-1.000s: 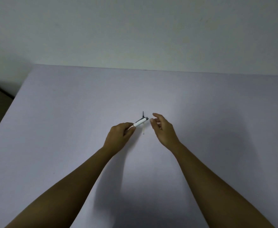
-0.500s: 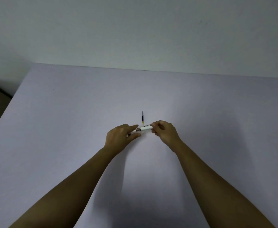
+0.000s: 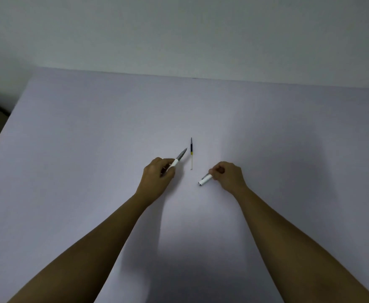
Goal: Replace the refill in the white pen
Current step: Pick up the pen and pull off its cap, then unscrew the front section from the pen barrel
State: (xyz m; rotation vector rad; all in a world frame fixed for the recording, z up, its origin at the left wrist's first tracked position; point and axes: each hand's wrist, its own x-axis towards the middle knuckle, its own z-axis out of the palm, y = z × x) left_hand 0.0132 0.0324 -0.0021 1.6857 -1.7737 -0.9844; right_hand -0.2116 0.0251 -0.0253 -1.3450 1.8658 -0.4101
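Dim, flat lighting; no glare showing. Soft shadows are falling on the table (image 3: 70,171) below and right of both forearms, a broad one lying at far right. Wide-angle distortion is bowing table edges. Focus is holding reasonably; fine detail soft.

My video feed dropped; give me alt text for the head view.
The left hand holds the white pen front with grey tip; the right hand holds the white pen barrel. A thin loose refill lies between them on the pale table.
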